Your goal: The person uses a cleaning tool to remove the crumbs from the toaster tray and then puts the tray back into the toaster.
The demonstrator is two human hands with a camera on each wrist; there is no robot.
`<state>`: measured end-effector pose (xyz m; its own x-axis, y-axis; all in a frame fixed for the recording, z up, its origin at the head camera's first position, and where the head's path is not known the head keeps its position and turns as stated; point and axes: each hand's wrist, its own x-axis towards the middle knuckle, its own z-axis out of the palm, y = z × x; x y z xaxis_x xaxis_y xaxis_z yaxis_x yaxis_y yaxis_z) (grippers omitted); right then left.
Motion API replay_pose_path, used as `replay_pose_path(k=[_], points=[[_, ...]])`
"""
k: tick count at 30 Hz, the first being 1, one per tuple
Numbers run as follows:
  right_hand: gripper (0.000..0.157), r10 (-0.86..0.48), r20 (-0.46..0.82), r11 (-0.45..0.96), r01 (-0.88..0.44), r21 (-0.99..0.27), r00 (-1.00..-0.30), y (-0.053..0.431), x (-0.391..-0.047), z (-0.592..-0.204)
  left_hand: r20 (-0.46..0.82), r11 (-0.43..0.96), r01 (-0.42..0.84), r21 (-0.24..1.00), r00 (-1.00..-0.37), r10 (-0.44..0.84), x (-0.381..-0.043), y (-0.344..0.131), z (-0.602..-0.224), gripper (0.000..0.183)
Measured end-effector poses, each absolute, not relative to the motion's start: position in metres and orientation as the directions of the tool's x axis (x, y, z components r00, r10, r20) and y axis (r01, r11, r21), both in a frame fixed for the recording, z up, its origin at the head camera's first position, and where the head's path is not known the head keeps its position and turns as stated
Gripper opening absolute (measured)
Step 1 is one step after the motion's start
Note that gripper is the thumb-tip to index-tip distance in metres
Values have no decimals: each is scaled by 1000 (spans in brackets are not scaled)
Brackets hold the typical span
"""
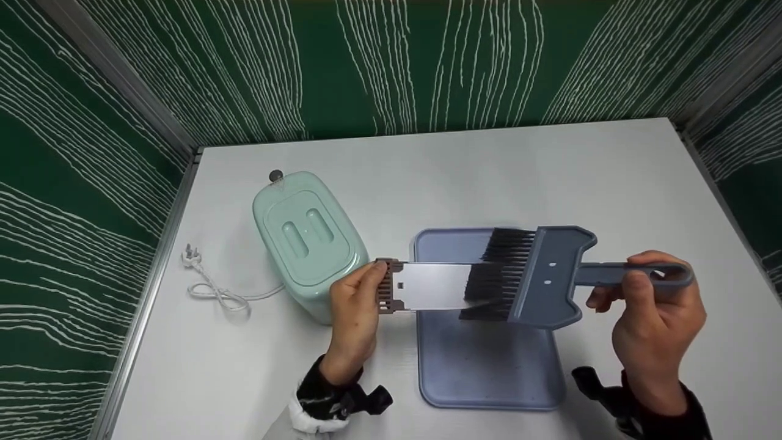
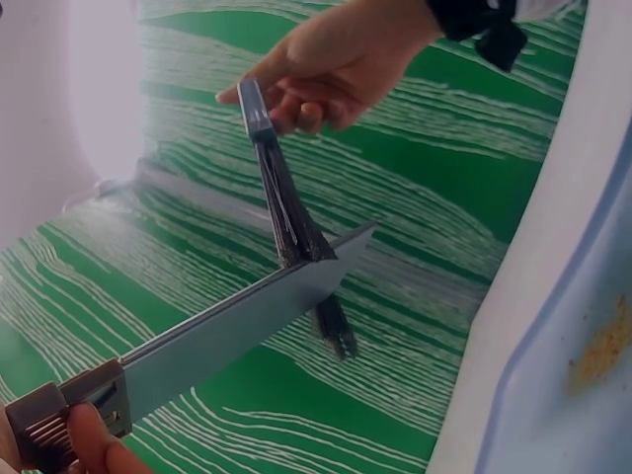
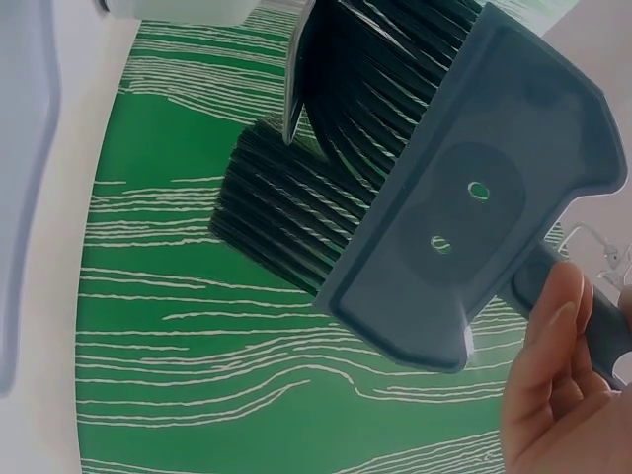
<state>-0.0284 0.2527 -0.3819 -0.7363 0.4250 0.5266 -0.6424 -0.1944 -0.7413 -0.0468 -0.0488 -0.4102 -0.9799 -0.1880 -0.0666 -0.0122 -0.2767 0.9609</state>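
Note:
My left hand (image 1: 355, 315) pinches the brown slotted end of a flat metal crumb tray (image 1: 434, 286), thumb on top. In my right hand (image 1: 663, 321) is the handle of a wide grey-blue brush (image 1: 553, 278). Its dark bristles (image 3: 281, 197) straddle the far end of the metal piece, some over it and some past its edge, as the left wrist view also shows. Both are held up above a blue-grey tray (image 1: 489, 366) lying on the table. Brownish crumbs (image 2: 604, 346) lie on that tray in the left wrist view.
Left of the tray stands a mint-green toaster (image 1: 305, 238) with two oblong recesses on top and a dark knob at its far end. Its white cord and plug (image 1: 192, 255) lie on the white table (image 1: 464, 171). Green, white-lined walls (image 1: 415, 67) surround the table.

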Motion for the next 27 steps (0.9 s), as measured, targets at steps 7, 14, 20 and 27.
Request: replay_pose_path(k=[7, 14, 20, 27], points=[[16, 458, 516, -196, -648, -736, -724, 255, -29, -379, -45, -268, 3, 963, -984, -175, -46, -49, -409, 28], [9, 499, 511, -171, -658, -733, -700, 255, -31, -375, -50, -286, 3, 958, -983, -176, -46, -50, -409, 28], [10, 531, 504, -157, -664, -731, -681, 257, -32, -373, -52, -286, 5, 958, -981, -188, -46, -49, -409, 28], [9, 560, 486, -174, -668, -723, -672, 259, -34, -373, -48, -296, 12, 955, -980, -193, -46, -49, -409, 28]])
